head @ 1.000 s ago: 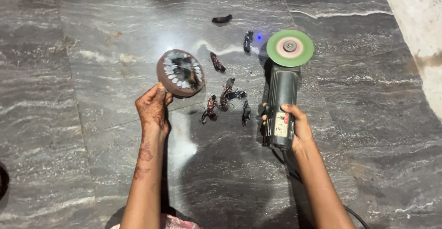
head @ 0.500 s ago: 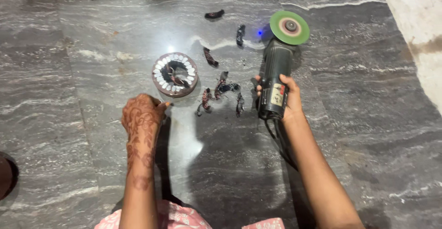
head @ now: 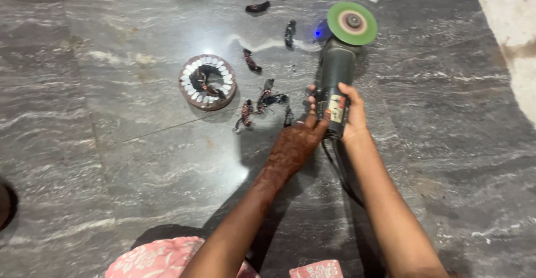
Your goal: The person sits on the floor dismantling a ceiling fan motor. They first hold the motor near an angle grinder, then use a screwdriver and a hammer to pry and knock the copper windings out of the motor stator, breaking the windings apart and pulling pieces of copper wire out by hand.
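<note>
A dark green angle grinder (head: 335, 74) with a green disc (head: 352, 23) lies on the grey stone floor. My right hand (head: 350, 116) grips the rear of its body. My left hand (head: 298, 141) reaches across and touches the grinder's rear end beside the right hand. A round motor stator (head: 207, 81) with white teeth and copper winding lies flat on the floor to the left, untouched. Cut pieces of copper winding (head: 262, 103) lie between the stator and the grinder.
More winding scraps (head: 257, 7) lie farther up the floor. The grinder's black cable (head: 339, 172) runs back between my arms. A pale strip of floor (head: 511, 37) is at the right. A dark object (head: 5, 205) sits at the left edge.
My left hand let go of the stator, which now lies flat on the floor, and moved right to the grinder's rear. My right hand stayed on the grinder.
</note>
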Action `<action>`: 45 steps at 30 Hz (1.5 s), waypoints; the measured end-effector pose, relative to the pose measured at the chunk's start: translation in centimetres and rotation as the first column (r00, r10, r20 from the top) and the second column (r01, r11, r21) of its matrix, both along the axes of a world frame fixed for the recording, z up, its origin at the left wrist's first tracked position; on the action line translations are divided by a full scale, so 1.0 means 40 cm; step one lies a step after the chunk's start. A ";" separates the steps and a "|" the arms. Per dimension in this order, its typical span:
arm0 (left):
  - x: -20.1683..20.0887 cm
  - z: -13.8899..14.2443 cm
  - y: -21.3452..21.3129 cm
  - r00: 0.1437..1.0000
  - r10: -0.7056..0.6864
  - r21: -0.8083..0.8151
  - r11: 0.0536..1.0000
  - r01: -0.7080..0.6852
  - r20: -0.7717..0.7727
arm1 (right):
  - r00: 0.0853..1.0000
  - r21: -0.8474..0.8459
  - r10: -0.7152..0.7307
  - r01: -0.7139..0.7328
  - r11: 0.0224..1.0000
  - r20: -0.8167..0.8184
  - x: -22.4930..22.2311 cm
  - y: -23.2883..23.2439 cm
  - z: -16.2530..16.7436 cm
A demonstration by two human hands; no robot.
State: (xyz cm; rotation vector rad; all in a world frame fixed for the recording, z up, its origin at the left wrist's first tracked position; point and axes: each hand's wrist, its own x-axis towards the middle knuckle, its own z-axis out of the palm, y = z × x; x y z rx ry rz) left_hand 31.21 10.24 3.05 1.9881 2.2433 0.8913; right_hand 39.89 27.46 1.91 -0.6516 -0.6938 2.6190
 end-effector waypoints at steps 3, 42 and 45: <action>-0.013 -0.029 0.011 0.977 -0.196 -0.164 0.970 0.180 -0.084 | 0.995 0.136 -0.002 -0.011 0.991 0.098 0.001 -0.014 -0.001; -0.663 -0.130 -0.401 0.630 0.597 0.113 0.675 -0.729 0.497 | 0.656 0.616 -0.448 -0.745 -0.257 0.607 -0.790 -0.526 0.095; -0.699 -0.161 -0.409 0.626 0.584 0.105 0.682 -0.723 0.516 | 0.651 0.644 -0.410 -0.744 -0.179 0.639 -0.835 -0.534 0.032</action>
